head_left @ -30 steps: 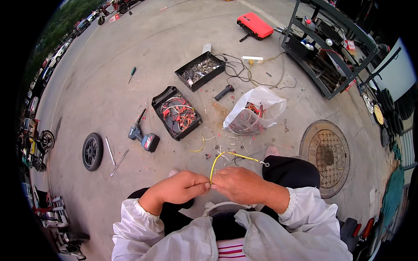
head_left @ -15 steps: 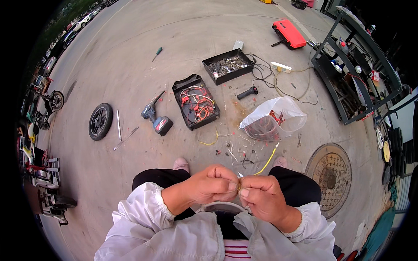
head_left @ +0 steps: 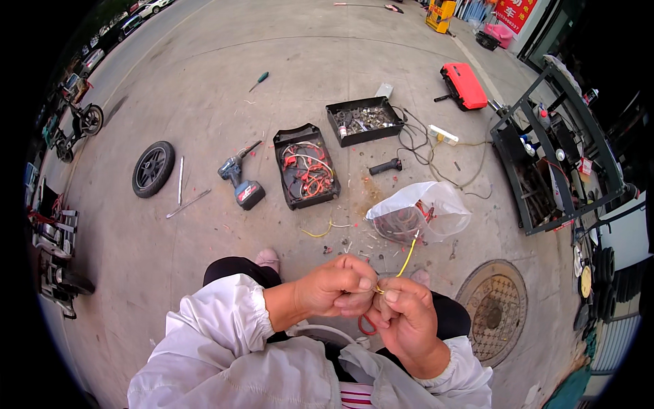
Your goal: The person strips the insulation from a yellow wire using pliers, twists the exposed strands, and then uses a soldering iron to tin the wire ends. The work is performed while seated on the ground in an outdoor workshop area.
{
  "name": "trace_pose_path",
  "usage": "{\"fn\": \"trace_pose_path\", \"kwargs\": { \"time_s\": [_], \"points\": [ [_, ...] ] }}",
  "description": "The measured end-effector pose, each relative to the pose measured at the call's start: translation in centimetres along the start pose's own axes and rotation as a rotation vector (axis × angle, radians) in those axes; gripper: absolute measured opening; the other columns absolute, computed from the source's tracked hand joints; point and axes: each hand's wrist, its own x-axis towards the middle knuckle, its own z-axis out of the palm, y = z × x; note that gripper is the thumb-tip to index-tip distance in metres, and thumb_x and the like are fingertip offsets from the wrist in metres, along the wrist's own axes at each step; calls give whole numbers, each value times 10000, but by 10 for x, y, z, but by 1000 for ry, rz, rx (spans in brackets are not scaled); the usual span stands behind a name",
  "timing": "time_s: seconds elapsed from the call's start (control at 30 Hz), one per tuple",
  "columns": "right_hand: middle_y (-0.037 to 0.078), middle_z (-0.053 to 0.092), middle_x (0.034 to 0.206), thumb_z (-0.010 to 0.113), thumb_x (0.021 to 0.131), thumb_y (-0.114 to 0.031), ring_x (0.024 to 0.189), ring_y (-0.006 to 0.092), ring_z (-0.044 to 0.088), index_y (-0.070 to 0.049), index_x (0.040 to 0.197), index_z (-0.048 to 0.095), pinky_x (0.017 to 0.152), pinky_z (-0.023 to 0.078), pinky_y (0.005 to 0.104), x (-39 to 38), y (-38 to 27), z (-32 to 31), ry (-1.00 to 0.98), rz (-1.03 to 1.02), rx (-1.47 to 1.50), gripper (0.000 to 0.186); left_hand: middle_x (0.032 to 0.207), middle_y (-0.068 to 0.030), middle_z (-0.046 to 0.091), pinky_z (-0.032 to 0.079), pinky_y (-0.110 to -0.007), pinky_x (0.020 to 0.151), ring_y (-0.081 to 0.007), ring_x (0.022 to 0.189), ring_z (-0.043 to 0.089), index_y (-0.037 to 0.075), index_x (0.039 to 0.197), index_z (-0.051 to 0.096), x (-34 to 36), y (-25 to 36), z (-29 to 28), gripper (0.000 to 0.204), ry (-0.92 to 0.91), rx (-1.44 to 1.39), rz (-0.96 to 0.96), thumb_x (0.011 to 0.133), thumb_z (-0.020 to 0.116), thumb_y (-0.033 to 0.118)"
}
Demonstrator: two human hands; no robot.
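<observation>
Parked bike (head_left: 58, 249): at 9 o'clock from the hands, partly lost in the dark rim.
Wheel (head_left: 153, 169): lies flat at 10 o'clock, whole in view.
Wire tray (head_left: 313, 201): black, at 11 o'clock; holds a tangle of red, orange and white wires, lower layers hidden.
Left hand (head_left: 337, 286): fingers curled narrow, pinching the yellow wire (head_left: 407, 262) at its thumb tip; the palm is out of sight.
Parts tray (head_left: 371, 135): black, at 12 o'clock; filled with small metal pieces too tiny to tell apart.
Red loop (head_left: 368, 327): hangs between the hands, partly covered; which hand holds it cannot be told.
Yellow wire: bridges both thumbs, vanishes inside the fingers, then sticks out beyond the right hand toward 1 o'clock, its pale tip overlapping the bag.
Right hand (head_left: 409, 317): closed in a tight pinch on the yellow wire.
Bag (head_left: 449, 211): clear plastic, at 1 o'clock; reddish wires show blurrily through it.
Cart (head_left: 591, 126): near 2 o'clock, shelves crowded, many contents in shadow.
</observation>
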Motion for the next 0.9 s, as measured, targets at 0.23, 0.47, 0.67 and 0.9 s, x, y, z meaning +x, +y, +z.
{"fn": "trace_pose_path", "kwargs": {
  "time_s": [0.23, 0.47, 0.67, 0.9],
  "points": [
    [13, 359, 629, 507, 884, -76, 539, 108, 327, -43, 658, 433, 501, 324, 272, 0, -1, 1, -13, 3, 73, 240, 482, 7, 406, 346, -281, 432, -108, 416, 367, 85, 626, 453, 0, -1, 1, 327, -11, -32, 7, 928, 522, 190],
    [18, 401, 677, 510, 935, -121, 613, 107, 380, -39, 729, 466, 528, 360, 269, 5, -12, 0, -223, -232, 150, 226, 569, -6, 440, 317, -284, 463, -130, 489, 368, 86, 620, 442, 8, 17, -2, 337, -37, -232, 420, 913, 514, 235],
    [25, 523, 838, 691, 882, -52, 740, 106, 502, 25, 1155, 614, 733, 459, 230, 21, -17, -4, 21, -408, -616, 294, 618, 21, 411, 320, -259, 503, -93, 546, 365, 56, 704, 486, -4, 48, -4, 204, 149, 453, 90, 903, 457, 91],
    [96, 665, 920, 710, 834, 1, 791, 160, 675, -20, 1094, 692, 696, 544, 273, 25, -2, -13, -7, -477, -1007, 261, 683, 21, 548, 400, -259, 577, -56, 613, 466, 36, 770, 585, -14, 43, 1, 207, 229, 831, -12, 943, 516, 128]
  ]
}}
